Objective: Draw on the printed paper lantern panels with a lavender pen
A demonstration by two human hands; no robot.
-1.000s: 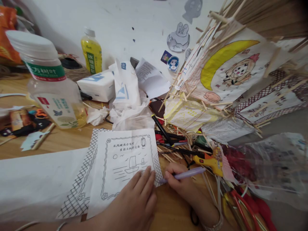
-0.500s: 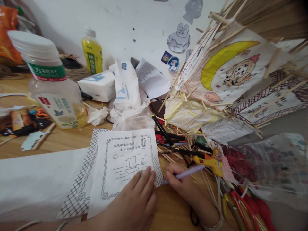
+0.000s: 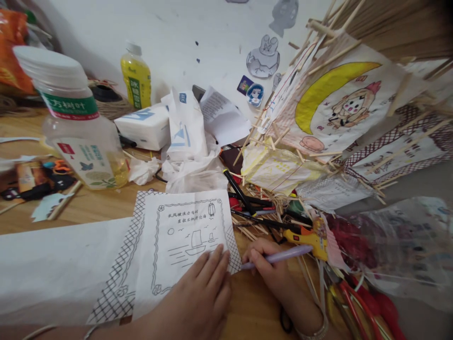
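Note:
A white sheet (image 3: 146, 264) with a drawing of sailboats, a wavy border and handwritten characters lies on the table. It overlaps a longer sheet (image 3: 53, 269) that has a cross-hatched band. My left hand (image 3: 203, 288) rests flat on the drawing's lower right, fingers extended and covering that corner. Just to its right, my right hand (image 3: 264, 262) grips a purple pen (image 3: 292, 253) with curled fingers. The pen's tip points left, close to the hatched right edge of the paper; whether it touches is hard to make out.
A large bottle (image 3: 85, 141) and a yellow drink bottle (image 3: 136, 75) stand at the left and back. Tissue packs (image 3: 143, 126) lie behind the sheets. Markers (image 3: 239, 191), sticks and a yellow glue gun (image 3: 311, 238) crowd the right, below a stick-framed paper lantern (image 3: 329, 104).
The sheets have shifted slightly to the right. My right hand has moved a little right, the pen's rear end now reaching the glue gun. My left hand stays nearly in place.

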